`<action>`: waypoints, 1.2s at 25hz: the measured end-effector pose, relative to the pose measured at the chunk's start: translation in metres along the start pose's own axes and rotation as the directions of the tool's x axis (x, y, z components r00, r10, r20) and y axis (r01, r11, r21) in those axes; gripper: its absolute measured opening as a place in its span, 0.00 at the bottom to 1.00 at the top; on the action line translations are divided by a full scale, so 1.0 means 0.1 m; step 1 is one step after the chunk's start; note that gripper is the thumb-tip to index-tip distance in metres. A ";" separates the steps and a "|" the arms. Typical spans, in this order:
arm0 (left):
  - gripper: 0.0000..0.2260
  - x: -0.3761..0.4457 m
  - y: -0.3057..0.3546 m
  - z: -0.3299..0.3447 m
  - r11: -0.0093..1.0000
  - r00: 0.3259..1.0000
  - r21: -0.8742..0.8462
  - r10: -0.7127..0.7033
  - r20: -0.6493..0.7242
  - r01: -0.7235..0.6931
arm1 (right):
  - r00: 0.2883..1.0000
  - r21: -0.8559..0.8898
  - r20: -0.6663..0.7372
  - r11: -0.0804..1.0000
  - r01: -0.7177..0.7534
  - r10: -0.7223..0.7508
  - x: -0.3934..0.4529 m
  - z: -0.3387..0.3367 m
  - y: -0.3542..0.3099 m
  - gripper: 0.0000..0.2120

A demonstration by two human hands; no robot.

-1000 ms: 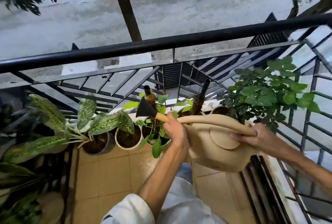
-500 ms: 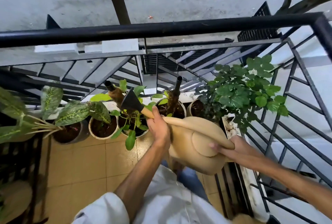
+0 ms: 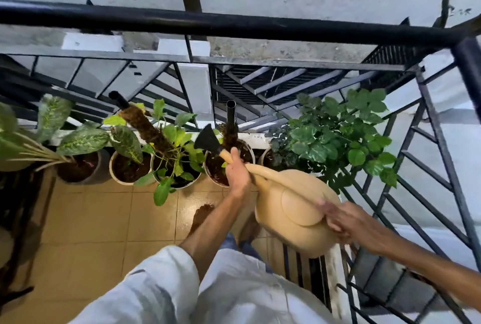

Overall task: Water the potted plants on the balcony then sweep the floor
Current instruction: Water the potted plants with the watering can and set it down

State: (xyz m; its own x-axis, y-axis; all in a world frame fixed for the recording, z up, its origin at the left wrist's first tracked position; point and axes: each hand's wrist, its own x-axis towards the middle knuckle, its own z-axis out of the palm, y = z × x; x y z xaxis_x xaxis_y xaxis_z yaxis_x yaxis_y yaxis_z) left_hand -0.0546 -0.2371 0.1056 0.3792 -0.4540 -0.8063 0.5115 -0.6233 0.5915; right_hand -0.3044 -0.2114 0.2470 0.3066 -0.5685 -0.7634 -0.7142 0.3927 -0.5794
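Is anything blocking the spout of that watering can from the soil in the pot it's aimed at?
Nothing visible blocks it. The watering can, gripped by the left hand and right hand, has its black nozzle just above the pot, beside the upright pole.

Tan tiled floor (image 3: 86, 219) w/ row of potted plants (image 3: 171, 165) along railing (image 3: 234, 25).

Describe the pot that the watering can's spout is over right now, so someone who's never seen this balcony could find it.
Start at the black railing and look down to the row of pots at its foot. The pot is the white one just left of the bushy round-leaved plant in the corner. Unlike its neighbours, it has an upright black pole and barely any leaves, and the black spout head hangs over it.
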 end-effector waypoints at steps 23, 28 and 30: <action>0.31 0.32 -0.45 0.13 0.979 0.988 0.202 -0.068 0.137 0.039 | 0.950 -0.216 -0.122 0.927 -0.307 0.287 0.29 -0.17 0.24 0.41; 0.34 0.38 -0.34 0.10 0.987 0.988 0.160 -0.056 0.142 0.033 | 0.984 -0.208 -0.022 0.962 -0.175 0.174 0.27 -0.14 0.09 0.36; 0.33 0.42 -0.28 0.08 0.986 0.985 0.168 -0.043 0.166 0.015 | 0.988 -0.197 -0.025 0.968 -0.153 0.151 0.30 -0.12 0.05 0.36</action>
State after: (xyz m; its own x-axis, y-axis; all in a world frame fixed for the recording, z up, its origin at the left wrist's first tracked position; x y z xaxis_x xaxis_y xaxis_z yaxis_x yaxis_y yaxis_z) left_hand -0.0585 -0.2438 0.0553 0.2237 -0.5262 -0.8204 0.3801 -0.7280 0.5706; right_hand -0.3069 -0.2353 0.2248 0.1799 -0.5204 -0.8348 -0.8625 0.3245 -0.3882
